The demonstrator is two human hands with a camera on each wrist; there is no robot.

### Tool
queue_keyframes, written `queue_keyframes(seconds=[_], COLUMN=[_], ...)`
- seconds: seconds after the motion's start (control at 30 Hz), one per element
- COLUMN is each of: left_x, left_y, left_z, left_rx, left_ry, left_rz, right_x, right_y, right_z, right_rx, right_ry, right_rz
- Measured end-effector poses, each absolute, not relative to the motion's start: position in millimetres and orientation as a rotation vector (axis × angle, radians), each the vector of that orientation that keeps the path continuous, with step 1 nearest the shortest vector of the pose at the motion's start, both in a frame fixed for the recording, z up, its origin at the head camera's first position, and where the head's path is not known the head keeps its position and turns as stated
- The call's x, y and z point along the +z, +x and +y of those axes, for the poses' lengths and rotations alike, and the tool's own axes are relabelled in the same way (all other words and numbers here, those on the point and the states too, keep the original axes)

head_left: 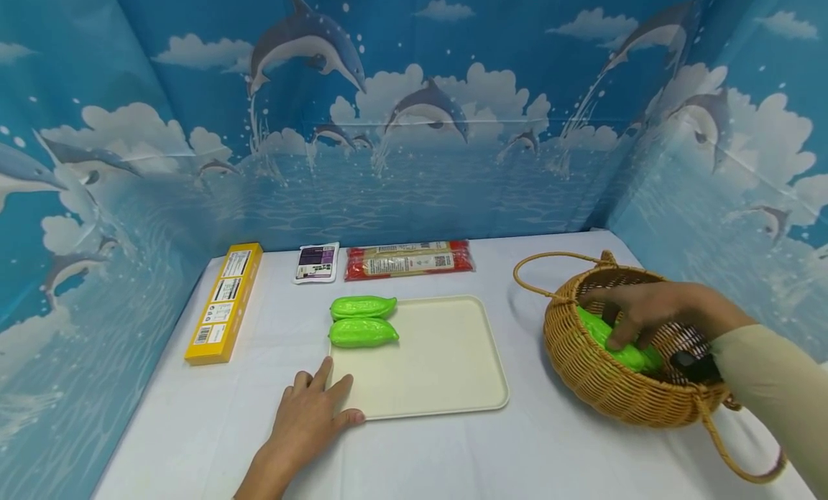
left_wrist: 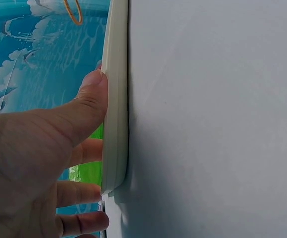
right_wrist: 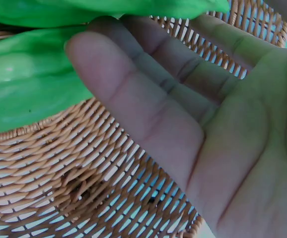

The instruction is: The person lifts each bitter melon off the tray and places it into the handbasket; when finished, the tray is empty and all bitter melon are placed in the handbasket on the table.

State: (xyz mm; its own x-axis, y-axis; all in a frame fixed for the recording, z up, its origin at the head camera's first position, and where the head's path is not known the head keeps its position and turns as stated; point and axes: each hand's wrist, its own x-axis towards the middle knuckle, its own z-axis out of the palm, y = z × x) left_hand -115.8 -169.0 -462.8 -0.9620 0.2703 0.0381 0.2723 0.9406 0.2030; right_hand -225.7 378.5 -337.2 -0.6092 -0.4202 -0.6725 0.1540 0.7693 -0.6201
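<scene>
A cream tray lies mid-table with two green bitter gourds at its far left corner. My left hand rests flat on the table at the tray's near left corner, fingers straight. Its thumb presses against the tray's rim. At the right stands a wicker basket holding green gourds. My right hand reaches into it. In the right wrist view its fingers lie fairly straight against a gourd, another gourd above them, palm open.
A long yellow box lies at the left, and a purple-and-white packet and a red packet lie behind the tray. Dolphin-print walls close in three sides. The basket's loop handles stick out front and back.
</scene>
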Motion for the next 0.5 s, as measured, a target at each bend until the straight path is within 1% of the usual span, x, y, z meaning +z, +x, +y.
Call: queue_keyframes(seconds=[0.13, 0.23, 0.4, 0.5], left_x=[-461.6, -460.9, -461.1, -461.7], left_y=[-115.0, -115.2, -116.1, -116.8], left_z=[-169.9, -170.4, -169.4, -169.5], left_rx=[-0.321, -0.319, -0.322, -0.33], left_ry=[-0.437, -0.439, -0.44, -0.436], left_rz=[-3.081, -3.085, -3.091, -3.091], right_x=[-332.0, -321.2, -291.9, -274.8], right_y=[-227.6, -227.1, -215.3, -203.7], right_z=[384.0, 389.4, 384.6, 370.3], right_rx=[-0.842, -0.83, -0.735, -0.731], right_ry=[-0.21, -0.279, -0.449, -0.454], right_rz=[2.086, 2.157, 2.557, 2.79])
